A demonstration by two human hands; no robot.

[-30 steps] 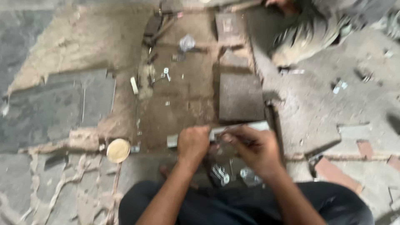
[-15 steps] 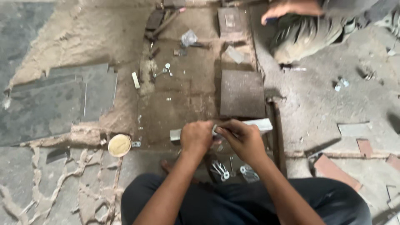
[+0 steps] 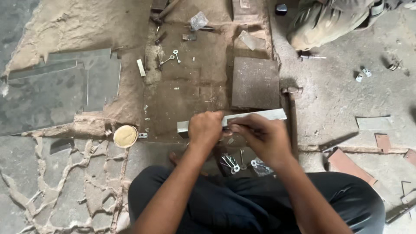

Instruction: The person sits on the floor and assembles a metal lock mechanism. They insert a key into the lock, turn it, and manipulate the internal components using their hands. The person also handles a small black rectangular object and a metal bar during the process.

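Two hands meet over a grey metal bar (image 3: 268, 114) lying on the floor (image 3: 338, 99). Left hand (image 3: 206, 128) clamps the bar; right hand (image 3: 264, 138) pinches something small, unclear, against it. Fitting step, apparently. Keys (image 3: 232, 162) lie below; steady alignment needed.

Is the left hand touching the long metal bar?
Touching. The head view shows the left hand lying over the metal bar, covering its middle with no gap visible.

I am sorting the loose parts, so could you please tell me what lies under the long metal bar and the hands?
Below the metal bar lie several keys and a clear bag. The left hand and right hand hide the bar's middle.
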